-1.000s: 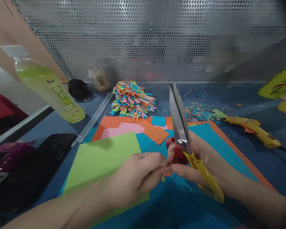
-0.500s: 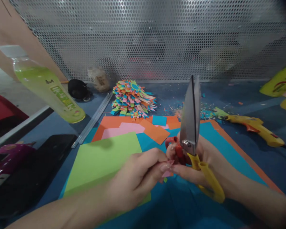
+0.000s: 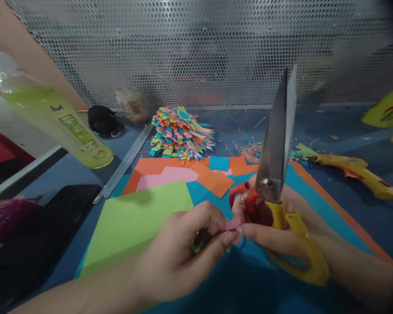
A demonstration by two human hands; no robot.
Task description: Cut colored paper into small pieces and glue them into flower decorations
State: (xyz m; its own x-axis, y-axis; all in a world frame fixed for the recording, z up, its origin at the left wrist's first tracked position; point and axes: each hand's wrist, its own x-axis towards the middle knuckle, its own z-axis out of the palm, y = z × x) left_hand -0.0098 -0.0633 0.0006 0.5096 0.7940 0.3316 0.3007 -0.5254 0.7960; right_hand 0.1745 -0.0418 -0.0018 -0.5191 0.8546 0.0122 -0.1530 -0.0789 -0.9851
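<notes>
Close to the middle, my left hand [image 3: 190,248] pinches a small folded pink paper piece [image 3: 233,223], with bits of green paper showing among its fingers. My right hand [image 3: 281,226] meets it from the right, thumb and fingertip at the pink piece's other end. Resting in that same right hand is a pair of scissors [image 3: 271,174] with a red and a yellow handle, blades pointing up and nearly closed. Under both hands lie a light green sheet [image 3: 144,218] and a blue sheet [image 3: 314,205].
Behind the sheets stands a colourful folded-paper cone [image 3: 180,135]. A yellow glue gun [image 3: 363,172] lies at right, near paper scraps [image 3: 252,150]. On the left are a bottle of green drink [image 3: 59,117], clear strips [image 3: 124,163] and a black phone-like slab [image 3: 62,235].
The scissors have shifted right and up with my right hand. My hands have parted slightly, and the pink paper piece now shows plainly between the fingertips.
</notes>
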